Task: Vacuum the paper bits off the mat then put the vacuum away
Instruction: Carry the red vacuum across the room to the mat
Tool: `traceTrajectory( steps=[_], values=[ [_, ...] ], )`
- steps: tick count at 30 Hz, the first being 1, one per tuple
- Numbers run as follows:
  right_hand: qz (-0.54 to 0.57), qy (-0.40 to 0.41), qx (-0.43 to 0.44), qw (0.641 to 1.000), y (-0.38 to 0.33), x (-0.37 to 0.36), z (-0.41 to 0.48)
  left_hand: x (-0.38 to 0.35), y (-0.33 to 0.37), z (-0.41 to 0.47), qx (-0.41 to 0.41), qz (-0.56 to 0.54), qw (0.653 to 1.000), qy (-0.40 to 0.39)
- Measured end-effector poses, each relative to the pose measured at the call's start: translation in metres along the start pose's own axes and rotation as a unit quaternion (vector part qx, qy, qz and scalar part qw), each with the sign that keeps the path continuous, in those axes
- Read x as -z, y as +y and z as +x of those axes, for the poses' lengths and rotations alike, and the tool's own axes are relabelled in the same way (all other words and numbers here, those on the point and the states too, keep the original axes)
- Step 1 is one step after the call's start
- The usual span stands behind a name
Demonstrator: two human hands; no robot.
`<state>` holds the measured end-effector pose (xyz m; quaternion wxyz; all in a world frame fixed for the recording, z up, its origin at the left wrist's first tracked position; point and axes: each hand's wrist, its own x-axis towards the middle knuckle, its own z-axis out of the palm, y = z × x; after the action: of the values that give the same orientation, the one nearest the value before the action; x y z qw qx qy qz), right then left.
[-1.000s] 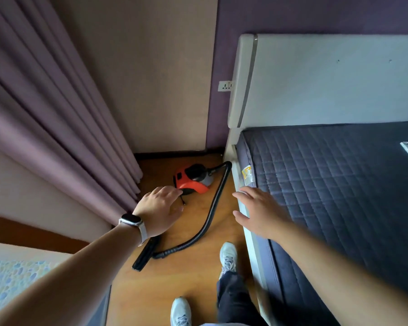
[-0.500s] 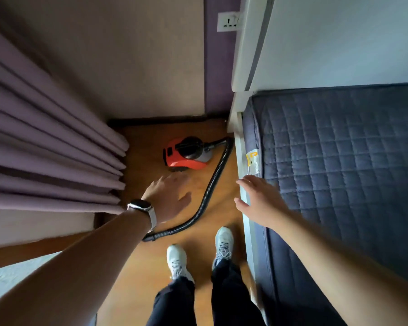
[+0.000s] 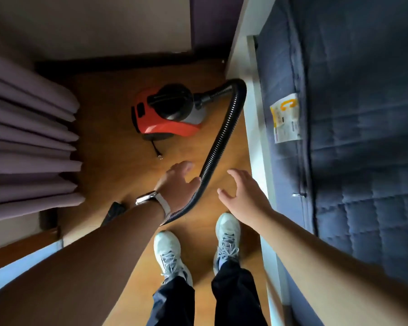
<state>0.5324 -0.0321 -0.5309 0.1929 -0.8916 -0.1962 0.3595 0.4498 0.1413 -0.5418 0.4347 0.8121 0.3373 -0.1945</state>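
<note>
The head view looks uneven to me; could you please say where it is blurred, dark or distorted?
In the head view, motion blur softens the mattress and curtain; the left hand lies in shade while the right hand is brightly lit; the wide lens bows the white bed frame; the red canister vacuum reads fairly clearly.

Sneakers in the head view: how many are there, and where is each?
2. The left sneaker stands on the wooden floor below the left hand; the right sneaker stands nearer the bed frame, below the right hand. Trouser legs cover both heels.
</note>
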Motion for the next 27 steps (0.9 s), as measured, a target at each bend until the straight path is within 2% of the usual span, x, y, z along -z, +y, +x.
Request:
traceTrajectory(
  steps=[8,12,14,17,27],
  values=[
    [0.046,-0.014,-0.031,0.998,0.044,-0.076,0.062,-0.062,-0.030,0.078,-0.003,-0.027,1.000,-0.015],
    [0.070,-0.018,-0.032,0.997,0.052,-0.089,0.069,-0.076,-0.039,0.099,0.019,-0.022,0.994,-0.103],
    [0.080,-0.019,-0.034,0.996,0.054,-0.089,0.071,-0.076,-0.039,0.101,0.008,-0.019,0.992,-0.122],
    [0.090,-0.009,-0.041,0.995,0.059,-0.083,0.070,-0.071,-0.028,0.093,-0.026,-0.057,0.991,-0.119],
    [0.188,-0.087,-0.044,0.977,0.029,-0.050,0.028,-0.019,0.032,0.050,-0.073,-0.176,0.978,-0.079]
  ],
)
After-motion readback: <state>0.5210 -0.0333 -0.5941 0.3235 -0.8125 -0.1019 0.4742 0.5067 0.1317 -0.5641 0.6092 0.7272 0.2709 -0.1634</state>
